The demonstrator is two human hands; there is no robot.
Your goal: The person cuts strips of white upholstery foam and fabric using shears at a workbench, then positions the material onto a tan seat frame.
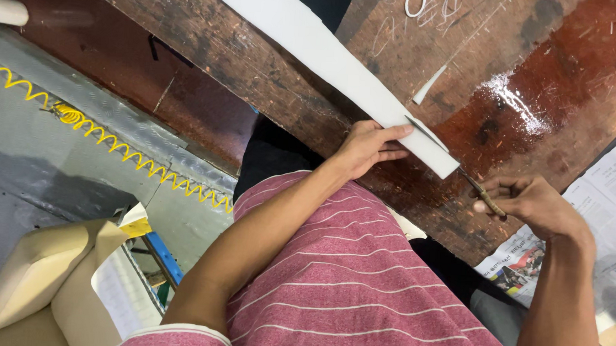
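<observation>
On the worn, scratched wooden workbench point(271, 71) a long white strip of sheet material point(329, 57) runs diagonally from the upper left down toward the right, its lower end stopping just short of the bench edge nearest the person; the left hand point(370, 147) lies flat on that lower end, fingers spread and pressing along the near edge of the strip, thumb reaching onto its surface, so the hand pins the sheet rather than closing around it; a thin sliver of the sheet point(426, 132) lifts up as a narrow curl just beside those fingertips; the right hand point(527, 202), set apart from the left by the end of the strip, is curled shut around the brown handle of a slim cutting tool point(488, 200), whose fine tip points up and left to touch the corner of the strip; another small white offcut point(429, 84) rests on the bench beyond the strip, and a shiny wet-looking patch point(515, 104) glints on the reddish wood further right; a sheet of newspaper point(605, 212) lies under the right forearm at the bench's right side; below the bench, on the grey floor, a yellow coiled hose point(110, 143) trails across, and a cream cushioned seat point(38, 277) stands at the lower left; the person wears a red shirt with thin white stripes point(357, 297)
</observation>
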